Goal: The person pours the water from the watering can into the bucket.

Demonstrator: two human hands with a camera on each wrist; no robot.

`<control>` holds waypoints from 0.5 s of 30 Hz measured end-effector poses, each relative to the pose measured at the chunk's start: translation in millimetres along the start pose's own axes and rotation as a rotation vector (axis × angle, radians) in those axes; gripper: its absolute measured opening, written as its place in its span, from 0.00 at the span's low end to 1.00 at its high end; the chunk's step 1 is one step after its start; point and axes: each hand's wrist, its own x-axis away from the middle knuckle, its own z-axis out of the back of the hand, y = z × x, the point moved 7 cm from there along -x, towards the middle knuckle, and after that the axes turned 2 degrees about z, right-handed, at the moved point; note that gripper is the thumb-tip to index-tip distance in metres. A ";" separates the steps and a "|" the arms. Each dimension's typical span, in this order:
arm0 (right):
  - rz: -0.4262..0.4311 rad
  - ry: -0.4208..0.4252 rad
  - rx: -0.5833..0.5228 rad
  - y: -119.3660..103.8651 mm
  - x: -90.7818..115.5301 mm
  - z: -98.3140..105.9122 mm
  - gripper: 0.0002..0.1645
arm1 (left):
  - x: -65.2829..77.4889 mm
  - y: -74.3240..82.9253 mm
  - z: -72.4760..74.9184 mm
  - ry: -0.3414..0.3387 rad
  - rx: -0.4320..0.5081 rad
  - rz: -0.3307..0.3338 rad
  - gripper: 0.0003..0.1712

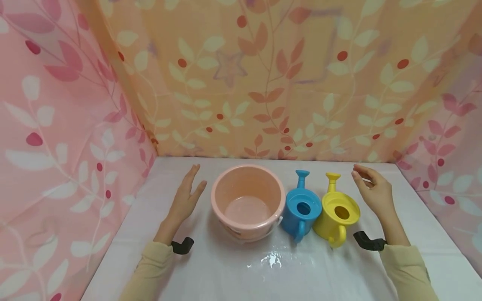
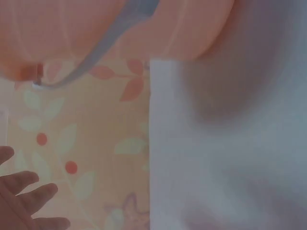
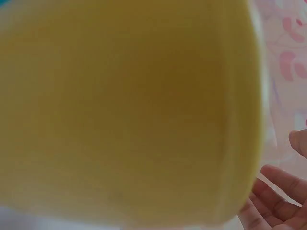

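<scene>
A pink bucket with a pale handle stands on the table, left of a blue watering can and a yellow watering can. The three stand side by side, spouts pointing to the back wall. My left hand is apart from the bucket on its left, fingers extended and holding nothing. In the left wrist view the bucket's side fills the top. Just right of the yellow can, my right hand has its fingers loosely bent with nothing in them. The yellow can's body fills most of the right wrist view.
The table has a white cover, with a wet, shiny patch in front of the bucket. Floral cloth walls enclose the back and both sides. Each wrist wears a small black mount.
</scene>
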 end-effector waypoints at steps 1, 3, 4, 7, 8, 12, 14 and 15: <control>0.006 0.007 -0.012 -3.9 1.8 -0.3 0.27 | 1.4 2.2 -1.6 -0.007 0.001 -0.006 0.35; 0.029 0.019 -0.041 -11.5 5.5 -1.4 0.25 | 4.4 5.9 -4.7 -0.018 0.003 -0.017 0.34; 0.040 0.025 -0.061 -15.4 7.2 -1.8 0.23 | 5.8 7.8 -6.1 -0.024 0.006 -0.022 0.34; 0.064 0.024 -0.104 -25.9 13.3 -4.2 0.21 | 10.1 11.3 -11.2 -0.046 0.023 -0.033 0.34; 0.065 0.018 -0.117 -29.2 15.6 -5.4 0.20 | 11.6 12.2 -13.1 -0.054 0.028 -0.034 0.34; 0.049 -0.016 -0.130 -38.3 26.1 -11.9 0.19 | 18.0 14.9 -20.0 -0.079 0.053 -0.040 0.32; 0.042 -0.034 -0.130 -42.4 31.6 -15.6 0.18 | 20.8 17.7 -21.8 -0.086 0.061 -0.052 0.32; 0.042 -0.043 -0.129 -44.3 34.5 -17.7 0.18 | 22.2 19.2 -22.3 -0.088 0.066 -0.062 0.32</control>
